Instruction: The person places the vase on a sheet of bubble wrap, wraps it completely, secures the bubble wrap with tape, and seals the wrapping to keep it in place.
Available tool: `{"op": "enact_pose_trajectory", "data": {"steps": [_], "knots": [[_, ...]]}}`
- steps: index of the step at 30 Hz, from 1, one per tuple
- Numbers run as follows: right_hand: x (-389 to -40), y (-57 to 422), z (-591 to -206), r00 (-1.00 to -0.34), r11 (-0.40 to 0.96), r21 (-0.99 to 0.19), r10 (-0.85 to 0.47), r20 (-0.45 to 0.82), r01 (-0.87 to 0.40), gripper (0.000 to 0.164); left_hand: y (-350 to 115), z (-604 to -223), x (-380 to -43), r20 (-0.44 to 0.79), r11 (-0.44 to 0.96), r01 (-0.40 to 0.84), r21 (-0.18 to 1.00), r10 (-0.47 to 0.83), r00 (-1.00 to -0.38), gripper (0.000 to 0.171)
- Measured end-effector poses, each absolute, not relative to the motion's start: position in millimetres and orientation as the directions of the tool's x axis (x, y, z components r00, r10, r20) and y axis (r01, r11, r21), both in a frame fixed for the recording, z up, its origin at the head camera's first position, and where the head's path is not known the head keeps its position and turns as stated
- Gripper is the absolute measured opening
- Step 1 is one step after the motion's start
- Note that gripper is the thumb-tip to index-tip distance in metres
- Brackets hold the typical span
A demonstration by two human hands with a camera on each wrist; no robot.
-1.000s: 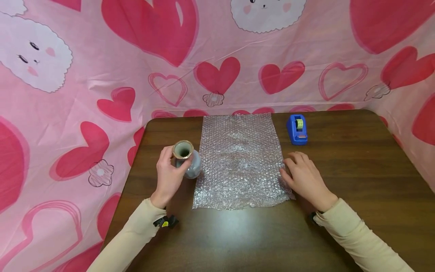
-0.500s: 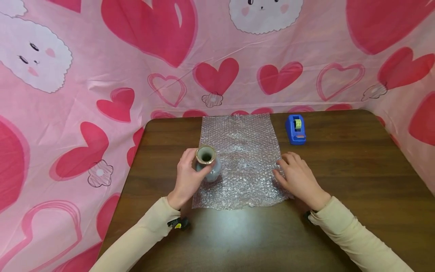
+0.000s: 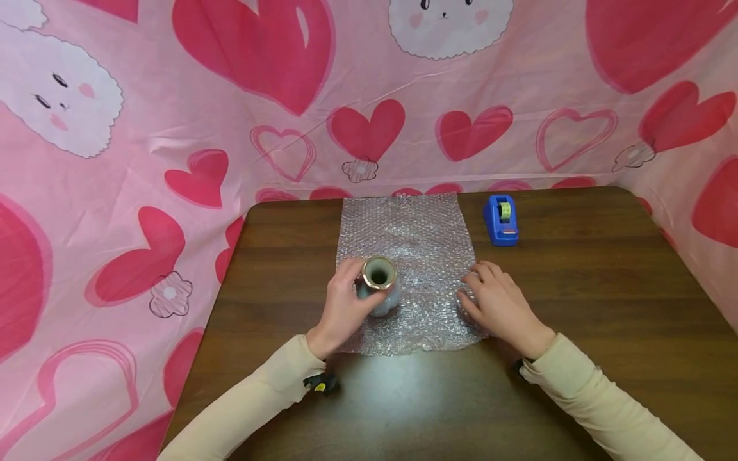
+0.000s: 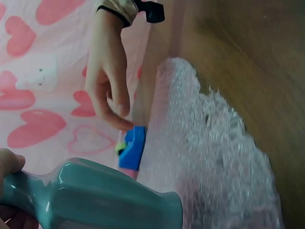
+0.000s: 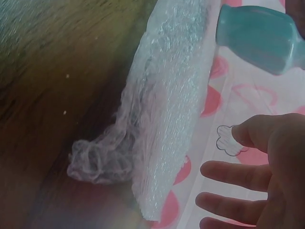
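Observation:
My left hand [image 3: 339,308] grips a glazed vase [image 3: 387,303] by its neck, just below the gold-edged mouth. The vase stands upright over the lower middle of a sheet of bubble wrap [image 3: 412,234]; whether its base touches the sheet, I cannot tell. Blue-green glaze covers the vase [image 4: 109,198] in the left wrist view, where only fingertips show at the neck. My right hand [image 3: 504,308] hovers by the sheet's right edge, fingers spread and slightly bent, holding nothing. The right wrist view shows those fingers [image 5: 236,175] apart from the bubble wrap.
A blue tape dispenser [image 3: 503,224] with a yellowish roll stands at the back right, beyond the bubble wrap. Everything rests on a dark wooden table [image 3: 605,275]. A pink cloth [image 3: 415,137] with hearts hangs along the back and sides.
My left hand has carried the vase rightward, from beside the sheet's left edge to over its lower middle. My right hand has shifted slightly left.

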State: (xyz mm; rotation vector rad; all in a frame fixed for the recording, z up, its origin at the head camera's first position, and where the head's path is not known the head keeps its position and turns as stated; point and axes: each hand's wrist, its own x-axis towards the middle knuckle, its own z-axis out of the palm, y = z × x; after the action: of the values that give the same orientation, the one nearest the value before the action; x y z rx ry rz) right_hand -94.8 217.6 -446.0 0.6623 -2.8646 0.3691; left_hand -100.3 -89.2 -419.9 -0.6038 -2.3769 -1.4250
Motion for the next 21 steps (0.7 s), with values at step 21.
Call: {"op": "enact_pose_trajectory", "data": {"steps": [21], "knots": [[-86,199,-444,-0.847,0.755,-0.416,-0.525,0.082,-0.508,0.06,-44,-418,-94,0.377,0.332,0.457,0.825,0.279,-0.883,0.047]]}}
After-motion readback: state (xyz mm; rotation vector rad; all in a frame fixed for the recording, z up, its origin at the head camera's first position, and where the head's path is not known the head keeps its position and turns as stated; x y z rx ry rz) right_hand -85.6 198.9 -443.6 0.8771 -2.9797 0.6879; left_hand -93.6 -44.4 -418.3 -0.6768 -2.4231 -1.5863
